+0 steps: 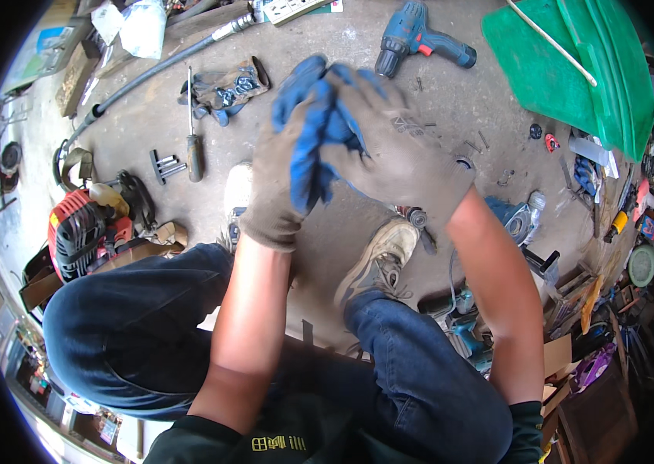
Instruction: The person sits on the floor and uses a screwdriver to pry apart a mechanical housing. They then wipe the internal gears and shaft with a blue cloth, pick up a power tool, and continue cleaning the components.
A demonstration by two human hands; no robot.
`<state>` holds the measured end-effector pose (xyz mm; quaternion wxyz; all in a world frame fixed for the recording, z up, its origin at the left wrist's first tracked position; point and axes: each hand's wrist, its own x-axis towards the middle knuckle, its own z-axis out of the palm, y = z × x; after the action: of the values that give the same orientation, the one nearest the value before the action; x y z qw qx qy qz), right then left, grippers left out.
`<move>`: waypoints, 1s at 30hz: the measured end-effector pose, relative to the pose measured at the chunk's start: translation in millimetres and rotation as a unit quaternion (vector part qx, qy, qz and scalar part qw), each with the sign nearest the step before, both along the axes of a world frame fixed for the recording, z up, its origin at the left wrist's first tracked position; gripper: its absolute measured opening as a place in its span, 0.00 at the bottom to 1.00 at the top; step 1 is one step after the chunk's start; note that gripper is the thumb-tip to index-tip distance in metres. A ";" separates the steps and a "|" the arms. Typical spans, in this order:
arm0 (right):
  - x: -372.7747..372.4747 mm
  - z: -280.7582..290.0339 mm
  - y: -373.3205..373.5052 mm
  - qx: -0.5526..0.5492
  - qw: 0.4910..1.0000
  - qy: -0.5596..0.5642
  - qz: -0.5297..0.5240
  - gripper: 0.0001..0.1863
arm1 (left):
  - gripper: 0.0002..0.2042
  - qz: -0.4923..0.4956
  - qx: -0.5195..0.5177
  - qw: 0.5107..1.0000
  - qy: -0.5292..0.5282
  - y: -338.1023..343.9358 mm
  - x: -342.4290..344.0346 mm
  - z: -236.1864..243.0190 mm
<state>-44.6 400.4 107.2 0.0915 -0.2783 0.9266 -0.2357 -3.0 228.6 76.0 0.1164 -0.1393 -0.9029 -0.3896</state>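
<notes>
Both my hands wear grey work gloves with blue-coated palms, and they meet palm to palm above the concrete floor. My left hand (296, 147) points upward with its fingers mostly stretched out and its blue palm side turned to the right. Against it lies my right hand (389, 143), its grey back uppermost and its fingers extended, with the thumb side touching the left palm. No object shows between them, though the contact area is partly hidden. Just left of my hands rests another worn, stained glove (226, 87); beside it lies a screwdriver (195, 147).
A blue cordless drill (420, 39) lies beyond my hands. To the right is a green plastic sheet (574, 69). Several hex keys (166, 165) and a red-black power machine (76, 232) with a long shaft lie left. Screws (478, 143) are scattered near my shoe (381, 255).
</notes>
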 end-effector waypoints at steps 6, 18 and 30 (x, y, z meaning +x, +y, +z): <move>19.1 0.2 81.0 -0.345 0.852 -0.335 -0.208 0.29 | 0.17 0.290 0.519 0.721 -0.355 -15.7 75.7 -41.2; 121.0 -74.6 116.7 -0.010 0.940 -0.300 -0.164 0.64 | 0.21 0.348 0.549 0.571 -0.501 97.7 119.8 -154.8; 146.6 -127.2 97.2 -0.050 0.972 -0.055 -0.221 0.58 | 0.40 0.208 0.031 0.964 -0.161 28.4 57.7 -118.0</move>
<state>102.1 497.6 -20.1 0.0735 -0.0572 0.9457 -0.3114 54.7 257.0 -41.9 0.0526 0.1200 -0.9064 -0.4016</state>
